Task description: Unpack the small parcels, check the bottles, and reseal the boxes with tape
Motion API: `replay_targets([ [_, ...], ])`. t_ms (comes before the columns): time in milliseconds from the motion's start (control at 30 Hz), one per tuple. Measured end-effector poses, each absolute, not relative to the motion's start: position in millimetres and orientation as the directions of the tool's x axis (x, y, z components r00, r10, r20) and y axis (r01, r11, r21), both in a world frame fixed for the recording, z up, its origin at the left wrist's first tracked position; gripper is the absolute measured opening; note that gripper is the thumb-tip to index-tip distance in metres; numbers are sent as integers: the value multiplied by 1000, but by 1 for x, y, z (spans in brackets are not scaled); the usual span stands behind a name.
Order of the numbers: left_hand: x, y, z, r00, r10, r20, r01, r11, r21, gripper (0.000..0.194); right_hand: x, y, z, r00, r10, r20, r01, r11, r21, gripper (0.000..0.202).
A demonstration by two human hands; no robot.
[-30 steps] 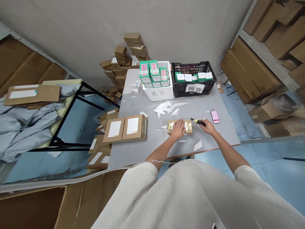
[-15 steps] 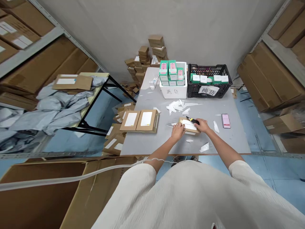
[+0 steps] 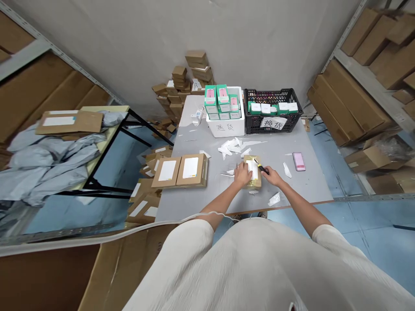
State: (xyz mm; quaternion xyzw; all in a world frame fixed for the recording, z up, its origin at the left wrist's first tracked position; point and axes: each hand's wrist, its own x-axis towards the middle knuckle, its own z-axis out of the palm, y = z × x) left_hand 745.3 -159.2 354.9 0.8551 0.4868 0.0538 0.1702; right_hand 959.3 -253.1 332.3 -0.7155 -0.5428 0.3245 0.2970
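Beneath a plain grey wall, the grey rectangular worktop (image 3: 181, 199) carries a small brown cardboard box (image 3: 256, 183) with a white label, near its near edge. The left hand (image 3: 243, 174) presses on the box's left side; the right hand (image 3: 271, 176) grips a black-and-yellow utility knife (image 3: 261, 168) over it. Right lies a pink-screened phone (image 3: 298, 161).
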Motion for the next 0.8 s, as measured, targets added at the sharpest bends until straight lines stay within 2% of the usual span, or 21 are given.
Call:
replay_targets([
  [233,794,-183,352,501,852,-156,845,-441,304,94,977,-246,339,374,922,-103,476,-286,-832,36],
  [333,798,-184,344,546,812,-206,831,-493,259,104,983,-247,337,405,904,-135,429,-319,-845,37],
  [433,788,-174,339,641,721,-263,767,-597,235,109,984,-247,332,435,887,-153,370,-331,-868,38],
  [533,772,-161,340,785,555,-276,615,-750,242,116,982,-245,326,466,873,-146,313,-317,-895,36],
  [633,760,-154,344,853,456,-252,514,-818,259,114,980,-244,323,448,873,-194,235,-324,-917,37],
  [800,760,-163,344,840,520,-155,543,-798,263,86,979,-252,325,366,870,-331,65,-379,-923,33],
])
